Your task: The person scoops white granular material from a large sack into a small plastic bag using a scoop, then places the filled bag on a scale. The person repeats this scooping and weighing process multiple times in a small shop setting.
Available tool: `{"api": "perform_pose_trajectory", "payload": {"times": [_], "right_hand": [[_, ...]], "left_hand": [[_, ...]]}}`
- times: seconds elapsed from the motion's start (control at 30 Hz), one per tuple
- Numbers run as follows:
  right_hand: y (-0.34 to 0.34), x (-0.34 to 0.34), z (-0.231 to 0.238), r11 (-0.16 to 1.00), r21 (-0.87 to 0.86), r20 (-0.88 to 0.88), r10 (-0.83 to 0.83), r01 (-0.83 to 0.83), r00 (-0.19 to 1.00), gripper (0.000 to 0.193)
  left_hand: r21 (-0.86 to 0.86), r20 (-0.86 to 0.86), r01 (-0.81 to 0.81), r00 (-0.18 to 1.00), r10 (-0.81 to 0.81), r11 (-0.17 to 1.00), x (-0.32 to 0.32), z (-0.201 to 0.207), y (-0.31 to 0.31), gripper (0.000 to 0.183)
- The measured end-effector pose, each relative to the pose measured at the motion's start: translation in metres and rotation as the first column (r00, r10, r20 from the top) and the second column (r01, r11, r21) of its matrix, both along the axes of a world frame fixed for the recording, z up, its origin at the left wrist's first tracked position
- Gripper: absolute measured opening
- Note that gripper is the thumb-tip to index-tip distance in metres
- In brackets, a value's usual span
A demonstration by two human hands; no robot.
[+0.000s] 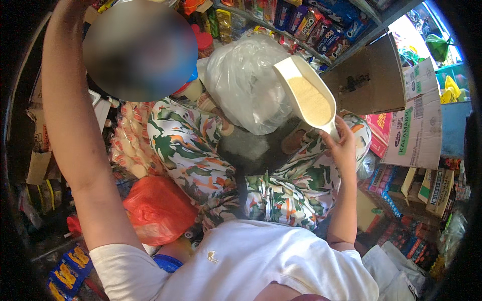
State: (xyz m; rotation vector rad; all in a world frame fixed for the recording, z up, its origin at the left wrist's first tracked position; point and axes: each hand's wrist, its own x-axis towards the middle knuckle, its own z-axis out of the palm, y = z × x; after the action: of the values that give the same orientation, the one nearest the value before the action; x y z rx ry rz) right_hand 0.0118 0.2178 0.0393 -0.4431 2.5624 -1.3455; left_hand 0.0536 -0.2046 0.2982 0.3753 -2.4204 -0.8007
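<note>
My right hand point(341, 143) is closed around the handle of a white scoop point(285, 69). A heap of fine tan grains point(309, 98) lies in the scoop, which is held above my right knee. Just left of the scoop, a large clear plastic bag point(243, 83) stands puffed up between my legs; what it holds cannot be made out. My left forearm point(70, 105) reaches up along the left side, and its hand lies beyond the top edge of the picture.
An opened cardboard box point(371, 80) stands at the right. Shelves with packaged snacks point(321, 30) line the far side. A red plastic bag point(160, 208) sits by my left thigh, near packs in clear wrap point(133, 143). A round blurred patch hides the upper left.
</note>
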Motion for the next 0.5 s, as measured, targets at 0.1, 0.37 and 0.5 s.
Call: {"api": "perform_pose_trajectory", "payload": {"times": [0.1,0.37,0.5], "right_hand": [[0.005,-0.008,0.028,0.998,0.061,-0.025,-0.018,0.020,1.000,0.055],[-0.002,-0.022,0.080,0.969,0.184,-0.132,0.187,-0.162,0.973,0.060],[-0.017,-0.024,0.088,0.944,0.299,-0.133,0.188,-0.142,0.973,0.058]], "left_hand": [[0.158,0.169,0.185,0.963,-0.211,0.970,-0.006,-0.042,0.017,0.032],[0.768,0.102,0.330,0.783,-0.614,0.548,-0.037,-0.259,0.074,0.052],[0.819,0.017,0.342,0.789,-0.614,0.462,-0.042,-0.291,0.094,0.055]]}}
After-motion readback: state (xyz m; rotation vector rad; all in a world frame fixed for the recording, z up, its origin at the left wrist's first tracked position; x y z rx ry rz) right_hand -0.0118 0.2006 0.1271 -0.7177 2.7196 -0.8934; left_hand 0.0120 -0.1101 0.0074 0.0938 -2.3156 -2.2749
